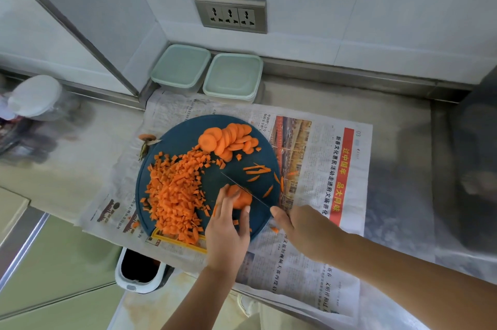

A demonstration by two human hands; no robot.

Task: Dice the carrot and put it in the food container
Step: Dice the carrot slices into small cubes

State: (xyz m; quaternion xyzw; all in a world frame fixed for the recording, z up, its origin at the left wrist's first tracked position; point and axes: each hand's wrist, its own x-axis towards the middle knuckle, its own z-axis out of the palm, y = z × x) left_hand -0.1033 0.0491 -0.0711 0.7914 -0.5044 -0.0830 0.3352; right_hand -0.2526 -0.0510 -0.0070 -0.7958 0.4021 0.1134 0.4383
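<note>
A round dark-blue cutting board lies on newspaper. A big heap of diced carrot covers its left half. Overlapping carrot rounds sit at its far side, and thin carrot strips lie to the right. My left hand presses a small stack of carrot slices onto the board. My right hand grips a knife whose thin blade rests edge-down across that stack. Two lidded pale-green food containers stand against the back wall.
A newspaper covers the steel counter. A carrot top lies left of the board. A white bin stands below the counter's front edge. A clear lidded jar is at the far left. A wall socket is behind the containers.
</note>
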